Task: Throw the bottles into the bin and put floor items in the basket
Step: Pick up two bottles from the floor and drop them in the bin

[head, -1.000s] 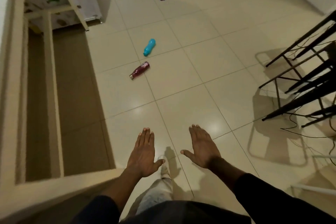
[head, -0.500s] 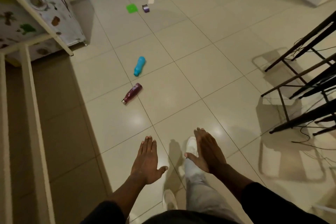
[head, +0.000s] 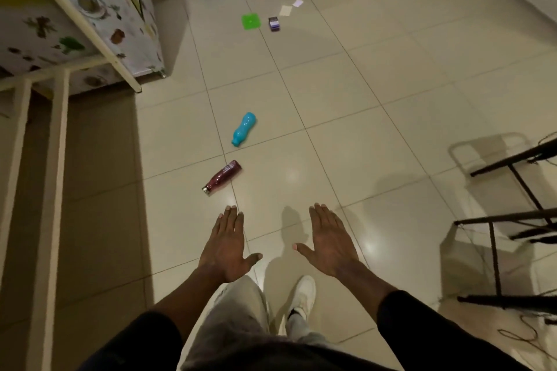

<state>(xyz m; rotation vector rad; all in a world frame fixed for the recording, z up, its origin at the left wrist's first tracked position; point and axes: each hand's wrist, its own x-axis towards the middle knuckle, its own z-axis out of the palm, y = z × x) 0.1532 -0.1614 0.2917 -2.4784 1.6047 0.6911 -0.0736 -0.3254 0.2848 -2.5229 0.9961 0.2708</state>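
Pale floor tiles [head: 346,105] fill the picture. Near the middle lies a blue bottle [head: 243,129] on its side, and just below it a dark red bottle [head: 222,178] (also on its side). At the top sit a green square lid [head: 250,21], a small purple box [head: 274,23] and two paper bits [head: 285,10]. Low down, the left hand [head: 226,245] and the right hand [head: 331,242] are held out flat with fingers straight, holding nothing. A white shoe [head: 302,295] steps below them.
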